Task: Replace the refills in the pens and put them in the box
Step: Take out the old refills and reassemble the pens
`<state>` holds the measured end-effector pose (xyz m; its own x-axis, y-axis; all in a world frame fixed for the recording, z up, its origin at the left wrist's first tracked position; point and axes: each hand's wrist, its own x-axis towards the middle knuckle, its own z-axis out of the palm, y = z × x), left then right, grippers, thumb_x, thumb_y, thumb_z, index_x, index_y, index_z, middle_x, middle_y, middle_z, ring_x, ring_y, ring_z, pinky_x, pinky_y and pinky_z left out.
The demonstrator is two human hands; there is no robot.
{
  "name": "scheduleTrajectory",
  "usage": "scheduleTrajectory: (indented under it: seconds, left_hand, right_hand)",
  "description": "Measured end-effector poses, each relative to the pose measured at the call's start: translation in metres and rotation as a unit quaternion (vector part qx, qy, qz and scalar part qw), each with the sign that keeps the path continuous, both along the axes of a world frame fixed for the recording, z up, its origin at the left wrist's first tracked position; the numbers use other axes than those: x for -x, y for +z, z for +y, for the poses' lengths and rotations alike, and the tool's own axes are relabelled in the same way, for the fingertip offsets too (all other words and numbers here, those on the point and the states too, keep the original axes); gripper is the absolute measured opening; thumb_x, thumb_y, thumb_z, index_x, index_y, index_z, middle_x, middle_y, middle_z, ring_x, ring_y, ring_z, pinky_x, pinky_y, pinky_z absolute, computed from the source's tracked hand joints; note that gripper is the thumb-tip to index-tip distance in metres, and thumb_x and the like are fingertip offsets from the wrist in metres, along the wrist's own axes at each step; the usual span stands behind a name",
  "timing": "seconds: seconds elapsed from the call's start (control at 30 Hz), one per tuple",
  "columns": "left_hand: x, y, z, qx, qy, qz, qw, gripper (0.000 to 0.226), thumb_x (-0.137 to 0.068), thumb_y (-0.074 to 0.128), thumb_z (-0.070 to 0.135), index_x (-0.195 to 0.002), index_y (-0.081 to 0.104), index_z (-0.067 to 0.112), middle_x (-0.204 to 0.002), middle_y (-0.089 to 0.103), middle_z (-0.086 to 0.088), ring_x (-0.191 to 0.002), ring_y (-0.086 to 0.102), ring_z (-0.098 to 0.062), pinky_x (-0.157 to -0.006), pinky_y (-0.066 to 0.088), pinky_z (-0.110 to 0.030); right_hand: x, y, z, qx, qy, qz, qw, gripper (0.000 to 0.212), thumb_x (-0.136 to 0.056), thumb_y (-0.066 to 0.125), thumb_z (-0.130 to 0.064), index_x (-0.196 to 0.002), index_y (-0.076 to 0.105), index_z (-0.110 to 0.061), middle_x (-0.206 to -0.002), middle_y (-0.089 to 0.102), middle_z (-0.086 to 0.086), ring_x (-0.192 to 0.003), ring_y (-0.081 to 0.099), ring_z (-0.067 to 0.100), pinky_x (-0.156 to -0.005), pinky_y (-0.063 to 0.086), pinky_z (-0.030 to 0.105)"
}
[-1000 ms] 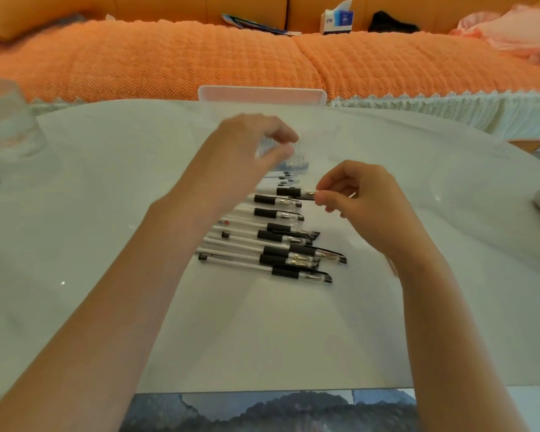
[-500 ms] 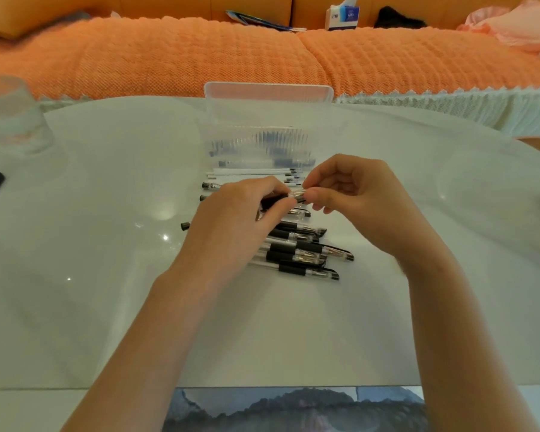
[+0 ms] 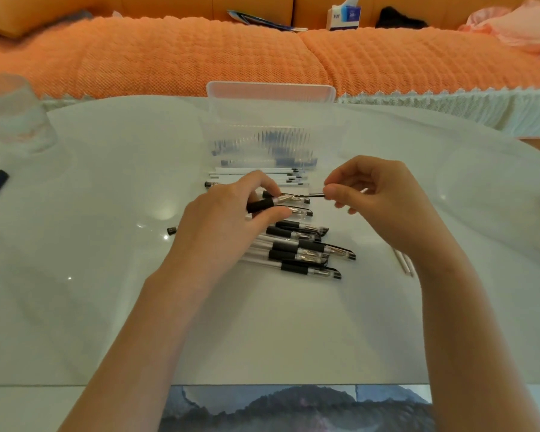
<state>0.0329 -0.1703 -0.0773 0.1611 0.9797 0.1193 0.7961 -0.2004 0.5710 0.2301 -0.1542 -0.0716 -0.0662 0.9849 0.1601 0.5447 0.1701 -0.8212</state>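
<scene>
Pen in hand [image 3: 272, 202]: held just above the pile, lying roughly level between both hands, black rubber sleeve to the left, clear nose cone to the right.
Left hand [image 3: 228, 219]: fingers and thumb curled round the rubber sleeve, gripping it.
Right hand [image 3: 378, 194]: fingertips pinch a thin dark piece at the pen's front end; whether it is the refill tip or a cap clip is too small to tell.
Handling: likely very light and stiff; the clear barrel looks smooth and slippery, so the rubber sleeve is the sure place to hold. The thin refill would probably bend if pulled sideways, so a straight pull along the barrel seems best.
Pile of pens [image 3: 303, 251]: more pens of the same kind lying side by side on the worktop [image 3: 106, 307], just beneath the hands.
White refills [image 3: 256, 177]: a row lying between the pile and the box.
Box [image 3: 270, 88]: clear plastic, beyond the refills, with dark-ended sticks inside.
Loose sticks [image 3: 404, 265]: thin pale ones beside the right wrist.
Small black cap [image 3: 171, 230]: alone, left of the pile.
</scene>
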Motion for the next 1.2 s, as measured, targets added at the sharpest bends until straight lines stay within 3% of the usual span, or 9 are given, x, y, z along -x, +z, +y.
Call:
scheduleTrajectory:
  seconds: [0.17,0.3,0.4,0.53,0.67,0.8,0.93,1.07,1.2]
  left_hand:
    - [0.001,0.0,0.002,0.01,-0.006,-0.036,0.999,0.024,-0.085,0.064,0.039,-0.1,0.047,0.033,-0.088,0.06,0.015,-0.076,0.06,-0.007,-0.071,0.047,-0.027]
    - [0.001,0.0,0.002,0.009,-0.007,-0.06,0.998,0.02,-0.086,0.065,0.033,-0.096,0.048,0.032,-0.096,0.064,0.012,-0.088,0.062,-0.011,-0.076,0.047,-0.026]
    - [0.002,0.001,0.001,0.007,-0.013,-0.066,0.998,0.018,-0.086,0.065,0.031,-0.096,0.05,0.031,-0.095,0.065,0.012,-0.09,0.062,-0.011,-0.079,0.046,-0.025]
    - [0.001,0.001,0.0,0.002,-0.022,-0.066,0.998,0.015,-0.085,0.066,0.032,-0.094,0.054,0.031,-0.085,0.059,0.02,-0.081,0.058,0.002,-0.071,0.045,-0.015]
    - [0.0,0.0,0.001,-0.008,-0.031,-0.062,0.998,0.014,-0.083,0.068,0.032,-0.089,0.057,0.034,-0.078,0.052,0.026,-0.076,0.048,0.019,-0.061,0.037,-0.003]
    - [-0.001,-0.001,0.001,-0.03,-0.043,-0.067,0.996,0.014,-0.081,0.069,0.031,-0.09,0.059,0.031,-0.083,0.056,0.022,-0.077,0.05,0.009,-0.075,0.046,-0.017]
    - [-0.002,0.0,0.002,-0.054,-0.056,-0.06,0.995,0.014,-0.08,0.07,0.03,-0.091,0.061,0.029,-0.092,0.058,0.014,-0.083,0.052,0.001,-0.081,0.051,-0.029]
    - [0.001,-0.001,0.004,-0.049,-0.055,-0.057,0.996,0.011,-0.082,0.067,0.034,-0.091,0.064,0.03,-0.09,0.061,0.013,-0.083,0.054,-0.003,-0.077,0.049,-0.027]
    - [0.001,0.0,0.002,-0.029,-0.053,-0.057,0.997,0.016,-0.083,0.063,0.041,-0.097,0.065,0.036,-0.09,0.062,0.017,-0.083,0.056,-0.002,-0.07,0.043,-0.016]
  right_hand:
    - [-0.005,-0.007,-0.001,0.043,-0.018,-0.091,0.995,0.005,-0.083,0.07,-0.024,-0.083,0.068,-0.02,-0.077,0.062,-0.012,-0.07,0.053,0.004,-0.063,0.039,0.018]
    - [-0.003,-0.009,-0.001,0.077,-0.002,-0.121,0.99,0.007,-0.08,0.072,-0.028,-0.081,0.068,-0.023,-0.08,0.064,-0.008,-0.07,0.053,0.005,-0.065,0.042,0.021]
    - [-0.001,-0.01,-0.001,0.092,0.005,-0.137,0.986,0.009,-0.078,0.075,-0.025,-0.084,0.069,-0.021,-0.082,0.064,-0.008,-0.069,0.052,0.003,-0.061,0.038,0.016]
    - [0.001,-0.009,-0.002,0.088,0.014,-0.124,0.988,0.012,-0.077,0.076,-0.023,-0.088,0.071,-0.021,-0.084,0.068,-0.007,-0.075,0.056,0.008,-0.062,0.04,0.014]
    - [0.005,0.0,-0.003,0.06,0.035,-0.036,0.997,0.015,-0.076,0.075,-0.035,-0.089,0.072,-0.028,-0.077,0.067,-0.012,-0.067,0.055,-0.002,-0.058,0.041,0.008]
    - [0.017,0.002,-0.004,0.055,0.08,-0.014,0.995,0.014,-0.08,0.068,-0.041,-0.085,0.074,-0.03,-0.071,0.069,-0.013,-0.063,0.054,-0.002,-0.056,0.039,0.007]
    - [0.022,0.0,-0.003,0.052,0.084,-0.03,0.995,0.012,-0.082,0.069,-0.033,-0.08,0.075,-0.023,-0.07,0.07,-0.006,-0.058,0.055,-0.003,-0.057,0.041,0.008]
    - [0.023,0.002,-0.004,0.036,0.084,-0.017,0.996,0.005,-0.08,0.072,-0.026,-0.079,0.074,-0.021,-0.065,0.067,-0.01,-0.055,0.054,-0.006,-0.055,0.039,0.006]
    - [0.022,0.002,-0.004,0.023,0.088,-0.008,0.996,0.003,-0.078,0.075,-0.022,-0.076,0.072,-0.023,-0.057,0.063,-0.02,-0.054,0.054,-0.007,-0.053,0.037,0.004]
